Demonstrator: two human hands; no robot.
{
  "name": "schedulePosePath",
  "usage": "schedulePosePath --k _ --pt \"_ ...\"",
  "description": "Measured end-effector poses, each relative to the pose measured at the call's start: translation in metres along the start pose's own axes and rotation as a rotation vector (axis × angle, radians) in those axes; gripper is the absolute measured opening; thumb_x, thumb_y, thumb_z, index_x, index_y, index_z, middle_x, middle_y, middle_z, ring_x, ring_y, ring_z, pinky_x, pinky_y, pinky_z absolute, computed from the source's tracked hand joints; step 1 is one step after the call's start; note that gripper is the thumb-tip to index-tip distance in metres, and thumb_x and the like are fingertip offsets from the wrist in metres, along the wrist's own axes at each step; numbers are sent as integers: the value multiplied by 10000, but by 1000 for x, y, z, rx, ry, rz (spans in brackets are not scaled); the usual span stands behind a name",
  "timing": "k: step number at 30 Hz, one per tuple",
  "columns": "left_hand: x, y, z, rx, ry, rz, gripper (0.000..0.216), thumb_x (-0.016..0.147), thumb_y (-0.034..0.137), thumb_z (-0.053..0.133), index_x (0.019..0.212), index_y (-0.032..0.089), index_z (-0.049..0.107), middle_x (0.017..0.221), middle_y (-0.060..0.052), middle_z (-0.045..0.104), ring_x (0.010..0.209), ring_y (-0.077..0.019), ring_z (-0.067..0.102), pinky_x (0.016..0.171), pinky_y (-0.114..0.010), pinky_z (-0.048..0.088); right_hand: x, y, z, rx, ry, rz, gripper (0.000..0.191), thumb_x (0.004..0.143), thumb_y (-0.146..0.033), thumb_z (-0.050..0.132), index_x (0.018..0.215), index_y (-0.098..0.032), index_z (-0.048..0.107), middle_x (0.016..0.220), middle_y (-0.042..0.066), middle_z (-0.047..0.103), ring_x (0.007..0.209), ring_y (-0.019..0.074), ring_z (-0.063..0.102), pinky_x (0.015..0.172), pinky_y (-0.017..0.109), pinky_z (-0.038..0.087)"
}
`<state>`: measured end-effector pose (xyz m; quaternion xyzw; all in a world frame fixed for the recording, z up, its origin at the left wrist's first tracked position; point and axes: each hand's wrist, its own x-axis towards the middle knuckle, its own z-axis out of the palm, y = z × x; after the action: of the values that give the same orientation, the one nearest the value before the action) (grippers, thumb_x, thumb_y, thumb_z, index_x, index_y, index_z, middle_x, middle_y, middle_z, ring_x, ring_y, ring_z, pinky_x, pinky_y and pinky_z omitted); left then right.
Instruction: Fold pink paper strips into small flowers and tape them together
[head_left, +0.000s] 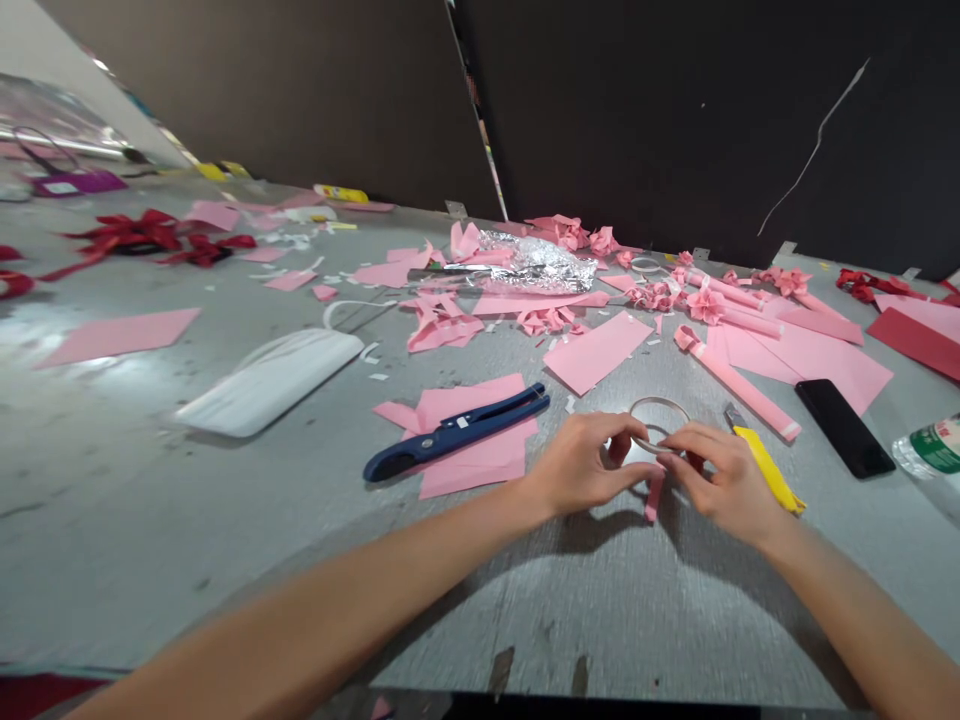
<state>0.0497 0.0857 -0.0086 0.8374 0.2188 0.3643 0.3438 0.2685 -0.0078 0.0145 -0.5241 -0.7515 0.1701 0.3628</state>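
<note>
Both of my hands meet over the table at the centre right. Between them is a thin pale ring (660, 402), like a narrow roll of tape, tilted up on its edge. The thumb and fingers of my left hand (596, 462) pinch its left side. My right hand (716, 475) has its fingertips closed at the ring's lower right edge. A short pink paper strip (654, 498) hangs under the fingertips; which hand grips it is hard to tell. Just right of my right hand lies a yellow box cutter (769, 470), and left of my left hand are dark blue cutters (457, 432) on pink paper.
Pink paper sheets (598, 352), rolled tubes (739, 385) and crumpled paper flowers spread across the back. A black phone (844, 427) and a bottle (934, 447) stand to the right. At left lie a white object (274, 380) and red ribbon (135, 235). A dark panel (637, 110) rises behind.
</note>
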Motion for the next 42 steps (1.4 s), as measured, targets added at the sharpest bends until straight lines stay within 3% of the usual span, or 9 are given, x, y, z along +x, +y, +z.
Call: schedulePosePath --k 6,10,15,22,26,29,35,39,42 --pt "2 1 -2 -3 -21 4 186 1057 251 605 1051 192 781 965 -72 836 856 -198 757 811 -329 578 0 0 0 -7 11 17 200 1094 -289 631 947 -248 759 902 52 777 822 234 716 748 380 528" --pt "2 0 -1 24 -2 28 160 1048 277 655 1000 186 777 887 -55 814 784 -180 730 776 -308 555 0 -2 1 -18 10 -13 195 1094 -264 632 950 -241 762 871 44 759 793 225 702 731 369 513" --pt "4 0 -3 -36 -10 -96 226 971 384 818 923 171 760 685 22 673 606 -125 594 634 -249 470 0 -2 2 -23 -14 -13 209 1103 -284 618 986 -237 785 867 55 759 771 225 692 705 370 509" --pt "6 -1 -6 -62 -48 -57 182 1031 241 620 1052 178 790 965 -75 831 828 -189 736 767 -307 550 0 2 0 -16 8 10 182 1091 -269 622 1008 -242 782 899 50 778 800 231 715 728 371 527" --pt "4 -3 -4 -32 -24 -19 160 1009 331 734 1021 176 774 833 -34 772 727 -163 684 738 -289 536 -1 2 1 -37 1 -20 200 1096 -254 617 990 -235 785 894 55 775 792 228 714 718 368 515" --pt "3 -4 -3 -32 -22 -60 262 939 404 851 1026 173 764 730 25 687 612 -126 593 647 -256 486 -1 2 2 -31 -10 -23 202 1099 -253 610 1012 -236 793 903 59 779 801 232 723 718 371 519" --pt "5 -2 -5 -37 -26 -6 147 1024 239 644 1048 183 778 913 -58 810 814 -191 741 784 -307 566 0 2 1 -32 6 3 189 1090 -250 619 989 -237 778 884 55 772 782 232 708 719 377 515" --pt "4 -4 -4 7 -1 60 149 1045 265 656 1000 179 769 897 -65 803 810 -191 740 785 -309 556 0 2 2 -34 1 -14 202 1093 -252 622 972 -234 783 888 63 778 785 230 713 716 367 515" --pt "4 -6 -2 4 13 19 236 966 396 826 968 172 749 754 -3 711 680 -155 651 697 -281 502 -1 1 3 -17 -13 -21 204 1099 -260 620 1000 -236 797 883 62 787 781 223 721 709 357 521"
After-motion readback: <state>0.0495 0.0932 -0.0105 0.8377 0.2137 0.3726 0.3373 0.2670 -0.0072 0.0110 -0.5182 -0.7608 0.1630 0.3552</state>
